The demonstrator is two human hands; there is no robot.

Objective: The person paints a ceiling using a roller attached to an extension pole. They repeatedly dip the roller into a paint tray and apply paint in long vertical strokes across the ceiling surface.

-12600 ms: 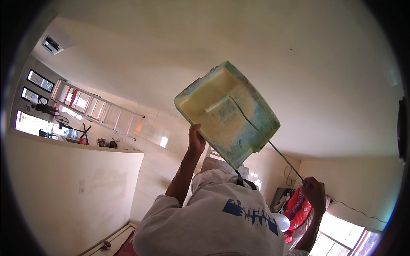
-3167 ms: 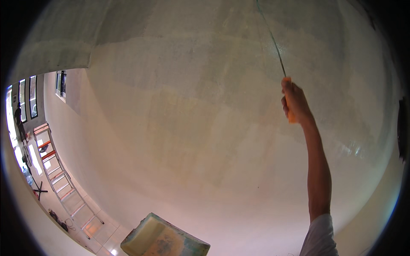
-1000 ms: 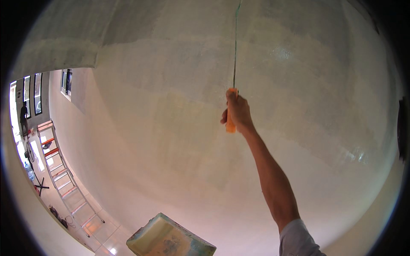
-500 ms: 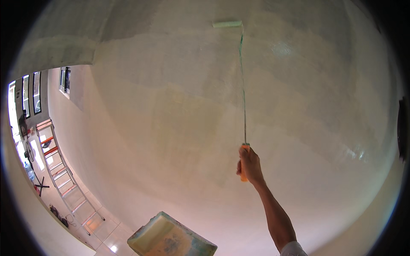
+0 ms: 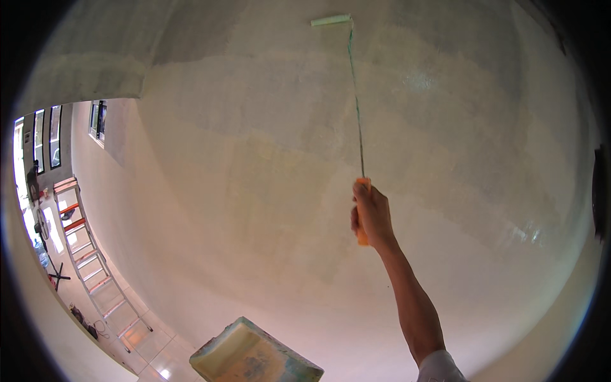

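My right hand is closed round the orange handle of a paint roller, with the arm stretched up and forward. From the handle a long thin rod, smeared green, runs up to a pale green roller sleeve near the top of the view. The sleeve lies against the wall, which shows patchy grey and beige areas and a few shiny wet spots. At the bottom edge is a paint tray, stained green and tan. My left hand is out of sight.
On the left, an aluminium ladder with orange parts stands on the tiled floor. Dark cords or tools lie beside it. Behind are a fan and windows. A dark object is at the right rim.
My right hand has moved up, pushing the roller higher along the wall and slightly left. The paint tray stays at about the same place in the view.
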